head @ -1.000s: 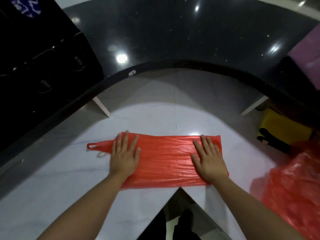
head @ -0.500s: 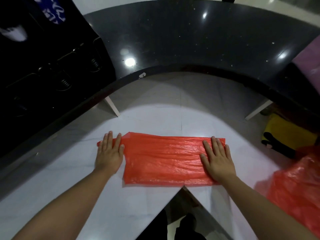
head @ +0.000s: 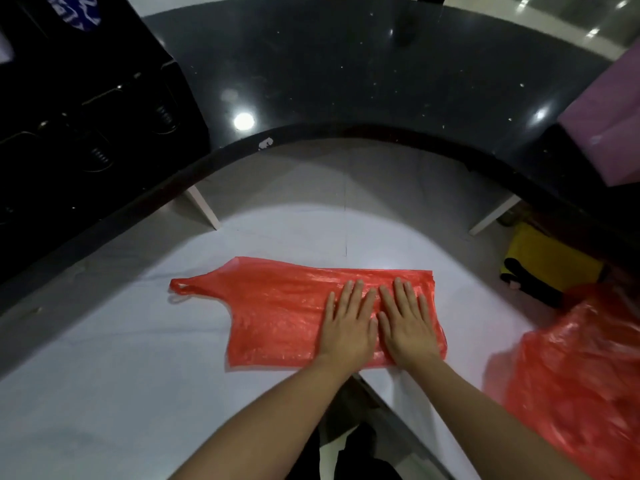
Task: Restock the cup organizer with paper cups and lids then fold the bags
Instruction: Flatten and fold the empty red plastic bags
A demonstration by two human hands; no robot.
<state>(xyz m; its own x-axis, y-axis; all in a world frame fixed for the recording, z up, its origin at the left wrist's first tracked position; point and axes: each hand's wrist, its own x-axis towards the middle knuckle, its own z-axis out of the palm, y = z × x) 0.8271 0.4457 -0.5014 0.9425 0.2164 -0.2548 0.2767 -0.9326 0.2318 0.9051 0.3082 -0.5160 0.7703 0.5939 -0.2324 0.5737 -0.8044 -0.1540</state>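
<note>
A red plastic bag (head: pixel 277 306) lies flattened lengthwise on the white counter (head: pixel 114 368), its handle loops pointing left. My left hand (head: pixel 349 323) and my right hand (head: pixel 407 323) press flat on the bag's right end, side by side with fingers straight and nearly touching. A second red bag (head: pixel 581 375) lies crumpled at the right edge of the counter. The black cup organizer (head: pixel 86 98) stands at the back left; its contents are too dark to make out.
A raised black curved counter (head: pixel 346 81) arcs across the back. A purple box (head: pixel 609 123) sits on it at the right. A yellow and black object (head: pixel 547 268) lies under the ledge at the right.
My left hand slid from the bag's left handle end across to the right end, beside my right hand. The handle loops are now uncovered.
</note>
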